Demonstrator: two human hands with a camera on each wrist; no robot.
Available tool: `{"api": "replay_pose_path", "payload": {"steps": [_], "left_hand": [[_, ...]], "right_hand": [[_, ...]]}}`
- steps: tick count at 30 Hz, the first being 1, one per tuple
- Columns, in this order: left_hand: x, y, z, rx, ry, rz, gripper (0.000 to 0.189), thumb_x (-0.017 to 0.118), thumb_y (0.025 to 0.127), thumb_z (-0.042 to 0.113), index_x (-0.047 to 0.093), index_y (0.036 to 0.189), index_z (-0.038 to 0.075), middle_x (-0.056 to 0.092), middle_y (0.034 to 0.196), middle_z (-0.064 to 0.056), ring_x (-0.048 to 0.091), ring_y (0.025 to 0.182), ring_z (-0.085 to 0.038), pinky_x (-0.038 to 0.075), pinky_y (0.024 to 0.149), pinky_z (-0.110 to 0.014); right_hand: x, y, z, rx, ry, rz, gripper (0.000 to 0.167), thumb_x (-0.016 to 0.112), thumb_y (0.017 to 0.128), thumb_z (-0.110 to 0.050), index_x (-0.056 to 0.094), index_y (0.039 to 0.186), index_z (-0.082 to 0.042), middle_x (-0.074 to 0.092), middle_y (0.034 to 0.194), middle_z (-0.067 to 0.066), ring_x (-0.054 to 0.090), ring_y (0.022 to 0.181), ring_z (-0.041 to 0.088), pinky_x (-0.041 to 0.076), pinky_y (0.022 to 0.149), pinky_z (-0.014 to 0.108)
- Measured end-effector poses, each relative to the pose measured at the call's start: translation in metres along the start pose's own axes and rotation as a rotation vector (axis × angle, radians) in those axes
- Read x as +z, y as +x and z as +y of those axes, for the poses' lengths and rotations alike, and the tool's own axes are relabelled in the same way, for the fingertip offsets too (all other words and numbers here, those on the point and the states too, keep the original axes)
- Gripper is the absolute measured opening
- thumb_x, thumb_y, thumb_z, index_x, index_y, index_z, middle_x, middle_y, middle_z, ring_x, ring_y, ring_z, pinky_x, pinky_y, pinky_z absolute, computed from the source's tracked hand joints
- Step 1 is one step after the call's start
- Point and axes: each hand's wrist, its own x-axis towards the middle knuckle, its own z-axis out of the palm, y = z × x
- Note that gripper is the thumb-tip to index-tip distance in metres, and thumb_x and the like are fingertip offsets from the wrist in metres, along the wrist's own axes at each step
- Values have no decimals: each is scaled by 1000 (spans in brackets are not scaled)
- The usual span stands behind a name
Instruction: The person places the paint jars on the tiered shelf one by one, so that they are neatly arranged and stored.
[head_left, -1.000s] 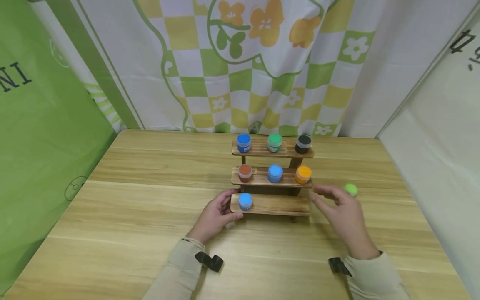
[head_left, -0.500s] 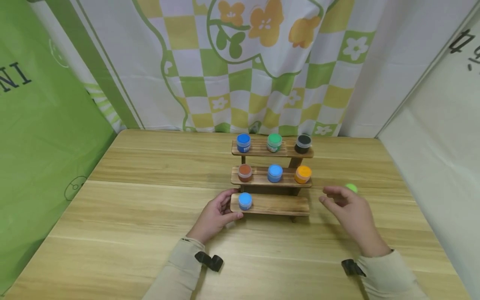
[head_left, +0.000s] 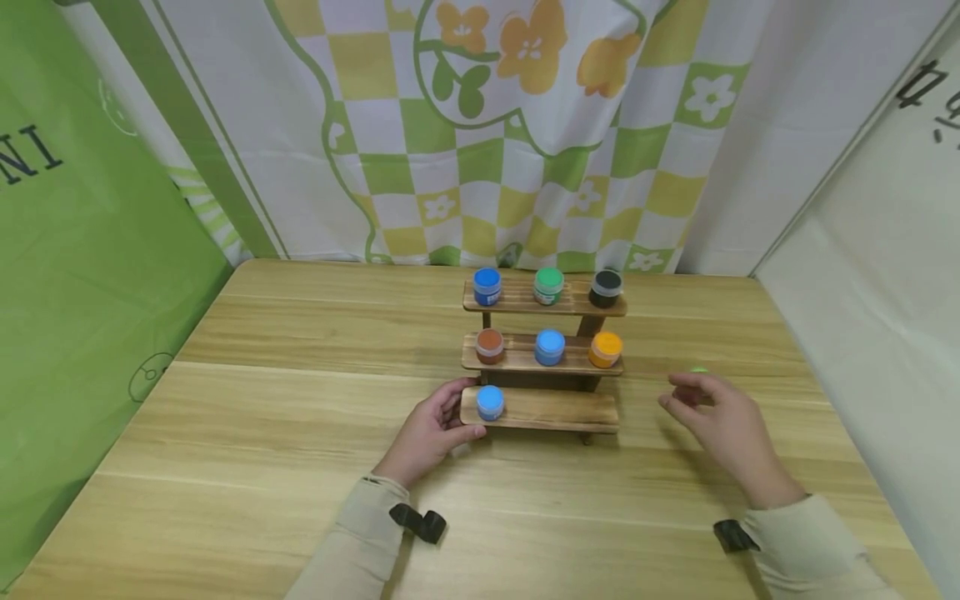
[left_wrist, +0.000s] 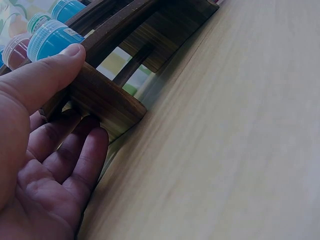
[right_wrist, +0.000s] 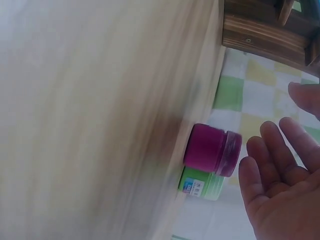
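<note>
A three-tier wooden display stand point(head_left: 558, 408) holds small paint jars. At its left end my left hand point(head_left: 429, 433) grips the lowest shelf, thumb at the front edge beside a light blue jar point(head_left: 491, 402). The left wrist view shows that thumb on the shelf edge and the fingers bent beneath. Right of the stand, my right hand point(head_left: 731, 429) is over the table with loosely bent fingers and nothing in them. Close to its fingertips in the right wrist view stand a magenta jar point(right_wrist: 205, 148) and a green jar point(right_wrist: 200, 183); in the head view the hand mostly hides them.
Dark blue point(head_left: 487, 287), green point(head_left: 549, 286) and black point(head_left: 606, 288) jars line the top shelf. Brown point(head_left: 490, 346), light blue point(head_left: 550, 347) and orange point(head_left: 606, 349) jars stand on the middle one. A patterned curtain point(head_left: 525, 167) hangs behind the wooden table point(head_left: 300, 400).
My right hand has moved right, away from the stand's right end, and now covers most of the green jar in the head view. My left hand has stayed on the stand.
</note>
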Motion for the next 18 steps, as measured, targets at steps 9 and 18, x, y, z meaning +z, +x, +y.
{"api": "replay_pose_path", "payload": {"steps": [9,18], "left_hand": [[0,0,-2,0,5,5,69,79,86,6,46,146,5,45,153,-14,43,140,-26,46,110,-41],[0,1,-2,6,4,9,68,80,85,6,47,145,5,46,153,-14,45,139,-25,48,106,-39]], "right_hand": [[-2,4,4,4,-15,-8,40,71,95,-25,65,124,2,69,109,20,64,102,40,50,70,17],[-6,3,9,13,-60,-18,40,73,94,-25,65,123,2,67,115,25,61,104,46,55,79,59]]}}
